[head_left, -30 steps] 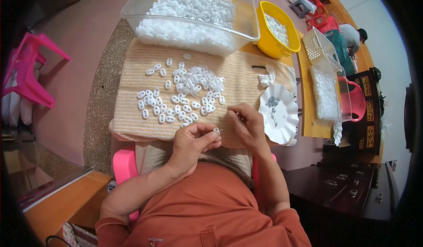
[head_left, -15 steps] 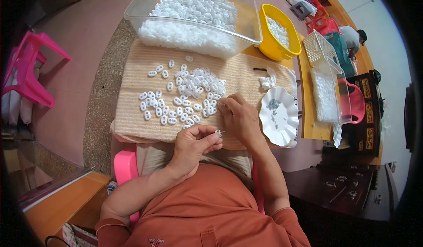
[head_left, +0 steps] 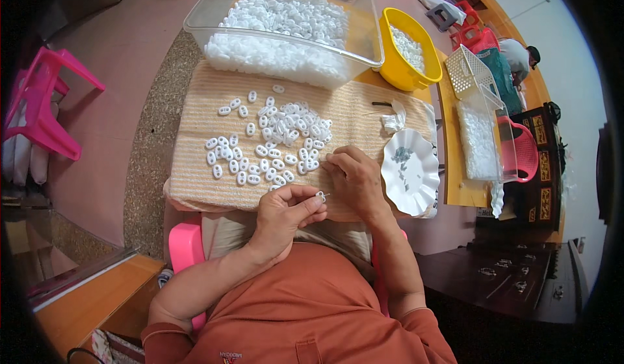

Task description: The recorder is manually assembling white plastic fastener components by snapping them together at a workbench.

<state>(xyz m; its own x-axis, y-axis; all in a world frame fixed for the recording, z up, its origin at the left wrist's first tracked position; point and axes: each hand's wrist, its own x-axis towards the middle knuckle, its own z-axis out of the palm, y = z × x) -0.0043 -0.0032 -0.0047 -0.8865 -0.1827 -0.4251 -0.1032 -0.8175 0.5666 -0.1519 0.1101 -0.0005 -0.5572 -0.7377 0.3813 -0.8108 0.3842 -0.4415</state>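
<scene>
Between the thumb and fingers of my left hand is a small white plastic piece, with a thin bit sticking out to its right. My right hand lies just right of the loose pieces, palm down, fingers bent. Whatever its fingertips hold, if anything, is hidden. Many white oval two-hole pieces are scattered on a striped cloth, and a denser heap of them lies farther back. Right of my right hand stands a white wavy-rimmed plate with small grey bits on it.
A clear plastic bin full of white pieces stands at the back, beside a yellow basin. Crumpled white tissue lies behind the plate. A pink stool is at left, another clear bin at right. A person is far right.
My right hand has drawn back slightly toward me from the edge of the loose pieces. The left hand keeps its pinch and has hardly moved.
</scene>
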